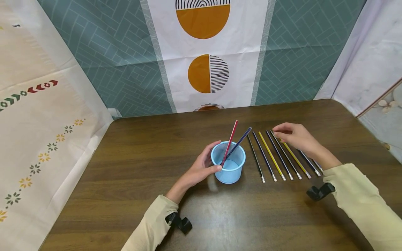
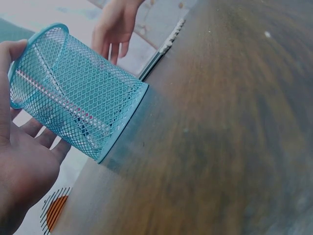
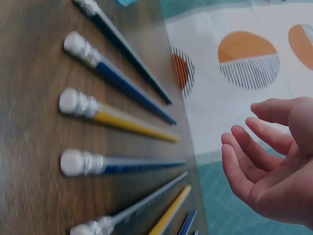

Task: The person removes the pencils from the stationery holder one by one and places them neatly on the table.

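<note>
My left hand (image 1: 201,168) holds a light blue mesh pencil cup (image 1: 228,176), thumb at the rim and fingers around its far side. A red pencil (image 1: 232,135) and a dark blue pencil (image 1: 244,137) lean crosswise inside the cup. To its right, several pencils lie in a row on the table, eraser ends toward me, among them a dark green pencil (image 1: 255,157) and a yellow pencil (image 1: 270,153). Over the far ends of this row hovers my right hand (image 1: 295,136), fingers loosely bent; the right wrist view shows nothing in its grasp (image 3: 274,166).
The brown wooden table (image 1: 141,157) extends to both sides of the cup. Behind its back edge hangs a green and white patterned cloth (image 1: 125,69). Light cloths hang at left and right. Each sleeve carries a black wrist device (image 1: 179,223).
</note>
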`<move>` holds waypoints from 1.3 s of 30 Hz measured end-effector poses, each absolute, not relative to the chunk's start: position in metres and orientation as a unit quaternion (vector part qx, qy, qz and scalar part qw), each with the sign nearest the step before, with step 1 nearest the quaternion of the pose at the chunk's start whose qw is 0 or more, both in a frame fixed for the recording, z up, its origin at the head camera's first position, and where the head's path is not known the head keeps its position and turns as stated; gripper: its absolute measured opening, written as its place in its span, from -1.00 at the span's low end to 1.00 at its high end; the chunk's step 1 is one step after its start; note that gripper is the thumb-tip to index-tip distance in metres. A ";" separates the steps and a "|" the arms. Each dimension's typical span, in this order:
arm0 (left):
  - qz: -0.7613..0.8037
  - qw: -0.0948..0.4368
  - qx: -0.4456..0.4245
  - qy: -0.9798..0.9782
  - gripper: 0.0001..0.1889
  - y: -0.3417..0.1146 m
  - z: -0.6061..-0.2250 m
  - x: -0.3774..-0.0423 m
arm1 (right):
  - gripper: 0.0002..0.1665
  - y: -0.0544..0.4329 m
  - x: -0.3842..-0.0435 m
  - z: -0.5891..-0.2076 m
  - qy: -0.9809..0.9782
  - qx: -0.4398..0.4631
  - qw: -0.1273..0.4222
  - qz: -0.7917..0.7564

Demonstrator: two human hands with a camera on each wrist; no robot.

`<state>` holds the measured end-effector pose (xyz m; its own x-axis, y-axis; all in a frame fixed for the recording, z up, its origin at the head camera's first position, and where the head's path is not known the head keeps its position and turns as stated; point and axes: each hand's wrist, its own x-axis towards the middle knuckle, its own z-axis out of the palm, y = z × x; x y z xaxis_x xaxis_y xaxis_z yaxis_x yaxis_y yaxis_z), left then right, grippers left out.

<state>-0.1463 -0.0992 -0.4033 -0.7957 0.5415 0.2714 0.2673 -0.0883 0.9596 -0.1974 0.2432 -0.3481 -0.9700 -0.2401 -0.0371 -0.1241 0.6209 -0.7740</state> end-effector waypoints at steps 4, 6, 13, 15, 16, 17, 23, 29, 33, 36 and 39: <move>0.672 0.102 0.301 0.669 -0.05 -0.099 -0.403 -0.146 | -0.55 0.233 -0.194 -0.344 0.888 -0.127 0.074 -0.436; 0.672 0.103 0.300 0.669 -0.01 -0.099 -0.404 -0.147 | -0.57 0.228 -0.192 -0.343 0.880 -0.138 0.078 -0.449; 0.674 0.103 0.298 0.668 0.04 -0.098 -0.404 -0.147 | -0.61 0.209 -0.182 -0.338 0.873 -0.173 0.071 -0.451; 0.675 0.102 0.299 0.667 0.02 -0.098 -0.405 -0.147 | -0.62 0.203 -0.180 -0.337 0.869 -0.187 0.066 -0.454; 0.676 0.102 0.300 0.665 0.01 -0.098 -0.405 -0.147 | -0.62 0.201 -0.179 -0.337 0.867 -0.192 0.065 -0.455; 0.677 0.102 0.300 0.664 0.00 -0.099 -0.405 -0.147 | -0.62 0.198 -0.178 -0.338 0.864 -0.197 0.065 -0.459; 0.678 0.103 0.302 0.663 -0.05 -0.099 -0.404 -0.146 | -0.63 0.184 -0.175 -0.339 0.845 -0.208 0.064 -0.489; 0.674 0.107 0.298 0.667 -0.09 -0.100 -0.403 -0.146 | -0.65 0.171 -0.173 -0.341 0.823 -0.200 0.069 -0.527; 0.674 0.109 0.297 0.668 -0.15 -0.100 -0.403 -0.146 | -0.64 0.164 -0.172 -0.342 0.815 -0.209 0.067 -0.536; 0.671 0.110 0.295 0.671 -0.17 -0.100 -0.402 -0.146 | -0.62 0.161 -0.173 -0.343 0.814 -0.209 0.070 -0.538; 0.671 0.111 0.294 0.672 -0.18 -0.100 -0.402 -0.146 | -0.62 0.158 -0.174 -0.344 0.809 -0.204 0.075 -0.546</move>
<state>-0.1464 -0.1003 -0.4022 -0.8026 0.5435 0.2459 0.2466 -0.0731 0.9664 -0.1741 0.1582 -0.3439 -0.9053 -0.4123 0.1023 -0.2490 0.3199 -0.9141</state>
